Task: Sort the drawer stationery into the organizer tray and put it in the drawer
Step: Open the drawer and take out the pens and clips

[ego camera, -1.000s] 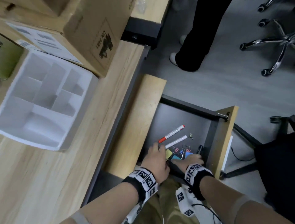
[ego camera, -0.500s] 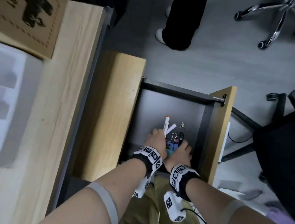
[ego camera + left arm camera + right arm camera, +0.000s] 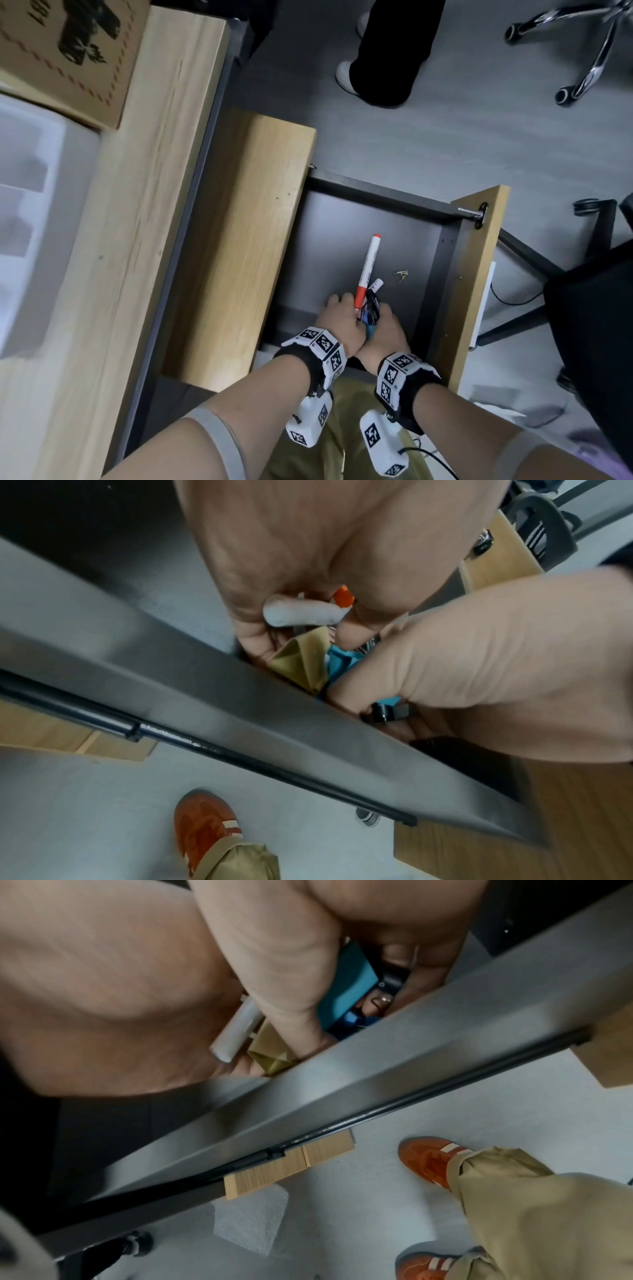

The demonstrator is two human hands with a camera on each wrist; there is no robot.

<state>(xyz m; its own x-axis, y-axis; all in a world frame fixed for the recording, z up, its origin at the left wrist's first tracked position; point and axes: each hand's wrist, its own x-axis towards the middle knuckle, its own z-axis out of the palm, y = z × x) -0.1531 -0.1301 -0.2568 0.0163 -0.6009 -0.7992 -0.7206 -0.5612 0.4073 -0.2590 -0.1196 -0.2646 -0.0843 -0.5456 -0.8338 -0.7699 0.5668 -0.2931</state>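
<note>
The drawer point(image 3: 342, 233) in the middle of the head view is dark grey inside, with light wood sides. The pen point(image 3: 367, 270) is white with an orange-red cap and tip. A teal block point(image 3: 346, 988) and yellow-brown paper point(image 3: 301, 658) show between the hands. The wrist bands point(image 3: 322, 346) are black with black-and-white square patterns. The surface point(image 3: 113, 240) at left is pale wood. The tray point(image 3: 30, 219) is white. The shoe point(image 3: 205, 829) is orange with a cream stripe.

From the head view we look steeply down into the open dark grey drawer point(image 3: 370, 240) toward 12 o'clock. Both wrist views sit close beneath the palms, facing the fingers; we share the orange-capped white marker point(image 3: 366, 270) across views.
</note>
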